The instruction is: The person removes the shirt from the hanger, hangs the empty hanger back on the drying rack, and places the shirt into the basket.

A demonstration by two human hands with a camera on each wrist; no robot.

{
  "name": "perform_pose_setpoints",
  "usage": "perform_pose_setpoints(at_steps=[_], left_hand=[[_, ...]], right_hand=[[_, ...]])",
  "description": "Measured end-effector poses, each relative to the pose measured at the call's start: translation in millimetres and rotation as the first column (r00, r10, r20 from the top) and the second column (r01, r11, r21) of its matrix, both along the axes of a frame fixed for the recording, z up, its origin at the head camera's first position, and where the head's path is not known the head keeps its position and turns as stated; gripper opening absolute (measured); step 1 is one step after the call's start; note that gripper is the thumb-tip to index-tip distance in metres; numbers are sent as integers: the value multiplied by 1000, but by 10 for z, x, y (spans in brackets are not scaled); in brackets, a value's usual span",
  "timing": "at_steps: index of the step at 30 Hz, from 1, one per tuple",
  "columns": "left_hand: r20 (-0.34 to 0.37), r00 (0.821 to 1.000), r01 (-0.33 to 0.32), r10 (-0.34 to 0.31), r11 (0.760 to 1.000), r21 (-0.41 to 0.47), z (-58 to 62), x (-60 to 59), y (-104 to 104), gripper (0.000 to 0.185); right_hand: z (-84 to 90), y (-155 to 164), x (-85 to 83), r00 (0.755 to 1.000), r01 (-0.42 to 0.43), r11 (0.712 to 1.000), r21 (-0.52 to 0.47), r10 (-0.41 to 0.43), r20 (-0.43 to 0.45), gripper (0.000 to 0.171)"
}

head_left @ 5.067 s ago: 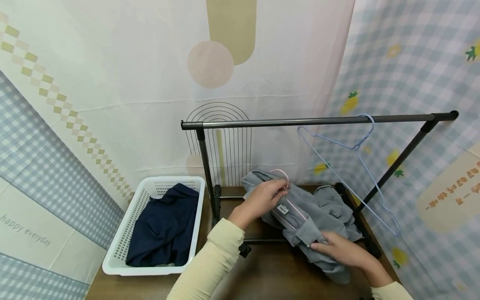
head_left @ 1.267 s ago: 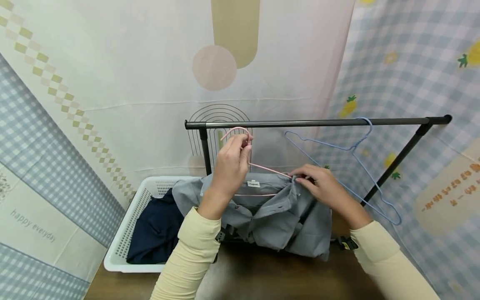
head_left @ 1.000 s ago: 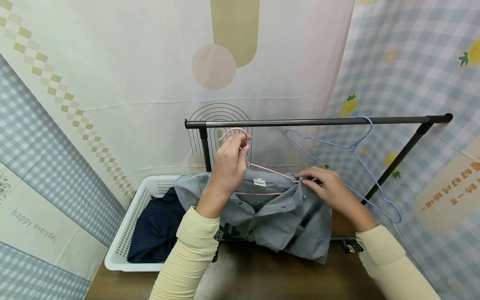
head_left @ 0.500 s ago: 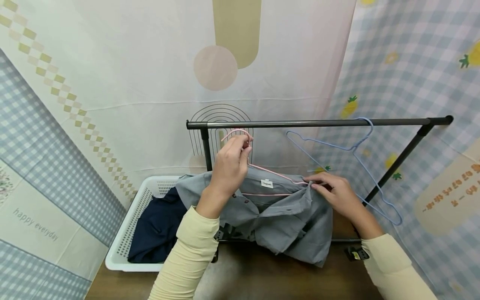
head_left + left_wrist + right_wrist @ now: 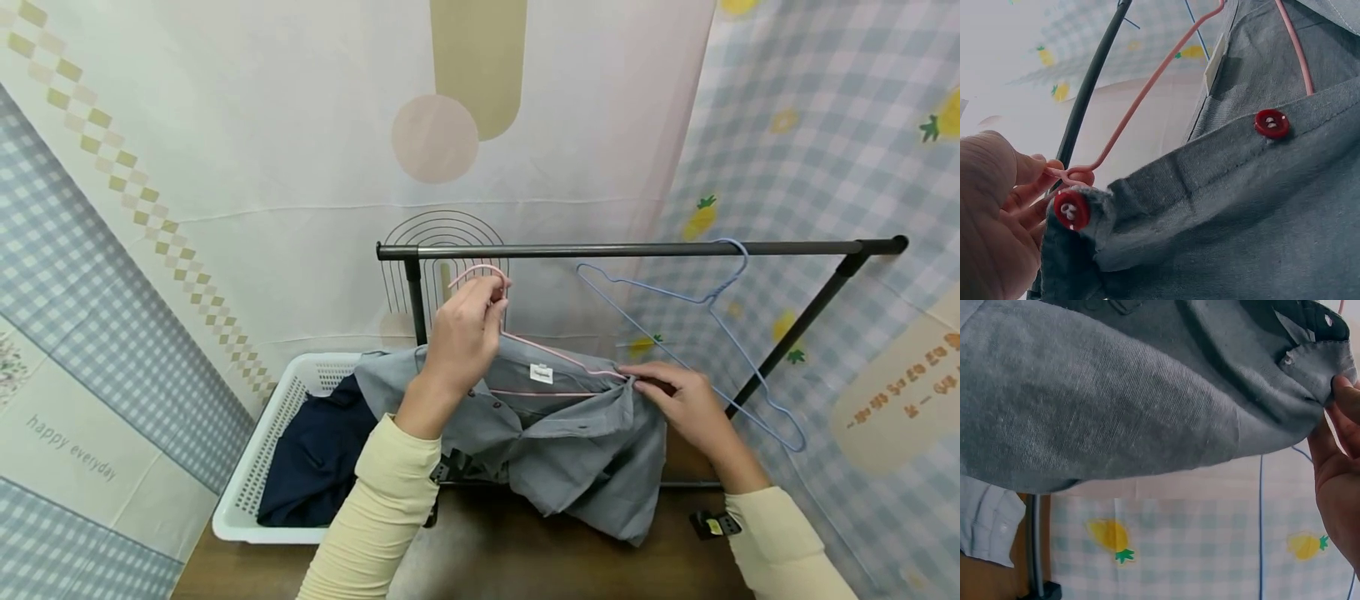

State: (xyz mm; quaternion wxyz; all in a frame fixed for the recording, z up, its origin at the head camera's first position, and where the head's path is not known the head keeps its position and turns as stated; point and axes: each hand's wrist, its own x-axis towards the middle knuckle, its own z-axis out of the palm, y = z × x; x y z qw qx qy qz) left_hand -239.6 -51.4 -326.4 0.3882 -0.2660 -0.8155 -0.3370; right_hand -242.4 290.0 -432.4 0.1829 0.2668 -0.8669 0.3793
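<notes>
A pink wire hanger (image 5: 483, 267) sits inside the neck of a grey shirt (image 5: 577, 467) with red buttons. My left hand (image 5: 461, 333) pinches the hanger just under its hook, slightly below the rack's bar. With thumb and fingers, my right hand (image 5: 693, 408) pinches the shirt's edge at the right shoulder, by the hanger's right arm. In the left wrist view, the twisted neck of the hanger (image 5: 1146, 84) lies between thumb and fingers. Fabric fills most of the right wrist view, with the right hand (image 5: 1341, 450) at its edge. Cloth hides the hanger's far right end.
A black garment rack (image 5: 540, 250) stands behind the shirt. On its right part hangs a bare blue hanger (image 5: 667, 291). A white basket (image 5: 262, 535) at left holds a navy garment (image 5: 315, 467); the shirt's left side overlaps it.
The shirt, earlier bunched low, has been raised and spread out in front of the rack. Over the last second my right hand has slid right and slightly down, drawing the shoulder edge outward.
</notes>
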Motion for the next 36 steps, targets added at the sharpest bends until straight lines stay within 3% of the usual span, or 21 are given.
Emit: perform_pose_setpoints(at_steps=[7,12,17,21,25,30,32,36], left_hand=[[-34,999,-22,22,1000,-2,-8,2,-2,9],[-49,998,-33,35,999,29,-14,17,-24,11],[-47,999,31,-26,995,91,20,38,-31,12],[-49,998,40,-36,996,76,33,50,2,13],[-54,998,32,-29,999,42,20,54,22,12],[-68,997,41,-40,999,13,7,36,55,11],[-72,997,42,-42,999,-2,-1,31,72,12],[-76,996,46,-49,998,-35,-14,31,103,13]], right_hand=[[-70,18,3,999,-26,997,-75,28,33,35],[-117,48,19,994,-13,994,-113,25,110,31],[-285,117,36,986,36,996,-81,-22,168,27],[-353,106,33,977,39,996,-75,-22,213,28],[-314,80,17,964,17,992,-122,16,264,33],[-211,79,-1,947,-71,967,-243,142,287,53],[-152,62,5,949,-85,967,-238,151,275,60],[-20,-4,32,969,-72,991,-117,97,226,64]])
